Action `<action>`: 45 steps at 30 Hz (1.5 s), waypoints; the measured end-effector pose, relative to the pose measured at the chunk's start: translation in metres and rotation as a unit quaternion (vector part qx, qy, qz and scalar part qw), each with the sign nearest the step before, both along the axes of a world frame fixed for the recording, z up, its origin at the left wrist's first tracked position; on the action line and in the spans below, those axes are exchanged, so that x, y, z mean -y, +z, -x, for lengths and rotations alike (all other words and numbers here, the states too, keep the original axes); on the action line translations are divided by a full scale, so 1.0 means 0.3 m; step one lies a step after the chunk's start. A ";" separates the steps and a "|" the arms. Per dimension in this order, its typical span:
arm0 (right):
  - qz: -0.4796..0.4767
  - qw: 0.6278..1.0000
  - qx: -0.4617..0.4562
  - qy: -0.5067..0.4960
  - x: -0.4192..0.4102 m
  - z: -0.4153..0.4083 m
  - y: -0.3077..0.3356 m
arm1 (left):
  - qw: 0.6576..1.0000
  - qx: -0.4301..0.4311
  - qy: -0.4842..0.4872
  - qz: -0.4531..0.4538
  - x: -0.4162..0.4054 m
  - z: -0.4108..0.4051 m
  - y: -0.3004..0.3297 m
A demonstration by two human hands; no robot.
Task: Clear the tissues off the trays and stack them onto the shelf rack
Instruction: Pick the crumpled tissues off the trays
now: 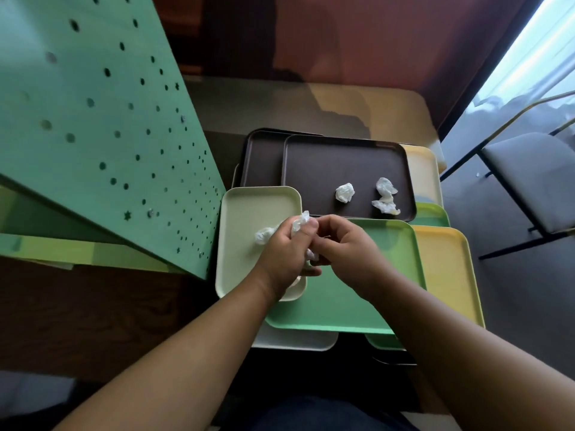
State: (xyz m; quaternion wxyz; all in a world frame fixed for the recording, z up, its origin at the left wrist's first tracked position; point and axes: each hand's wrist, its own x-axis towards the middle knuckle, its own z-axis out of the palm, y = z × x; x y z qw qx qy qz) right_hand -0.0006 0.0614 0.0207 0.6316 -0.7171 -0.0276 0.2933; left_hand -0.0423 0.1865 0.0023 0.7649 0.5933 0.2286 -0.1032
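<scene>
Several trays lie overlapped on the table. My left hand (286, 250) is closed around crumpled white tissues (299, 221) above the pale cream tray (249, 213). A further tissue ball (264, 236) lies on that tray just left of my knuckles. My right hand (345, 247) meets the left over the green tray (348, 306), fingers curled, pinching a bit of tissue (310, 253) between the hands. On the dark brown tray (314, 169) behind rest a tissue ball (344, 192) and two looser wads (385, 195).
A green perforated panel of the shelf rack (102, 119) rises at the left, its lower shelf (77, 253) beside the cream tray. Yellow trays (448, 269) lie at the right, a second brown tray (261, 157) behind. A grey chair (535, 181) stands at the far right.
</scene>
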 end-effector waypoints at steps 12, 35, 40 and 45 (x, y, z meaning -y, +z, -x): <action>0.426 0.802 0.262 0.325 -0.137 0.041 -0.115 | 0.946 -0.002 0.125 -0.300 -0.209 0.024 -0.046; 0.423 0.808 0.265 0.314 -0.220 -0.095 -0.189 | 0.965 -0.060 0.144 -0.212 -0.215 -0.032 -0.036; 0.277 0.908 0.281 0.139 -0.187 -0.101 -0.171 | 0.972 -0.054 0.043 -0.223 -0.217 -0.065 -0.047; 0.142 0.966 0.206 0.071 -0.130 -0.153 -0.107 | 0.993 -0.107 -0.014 -0.054 -0.180 -0.107 -0.053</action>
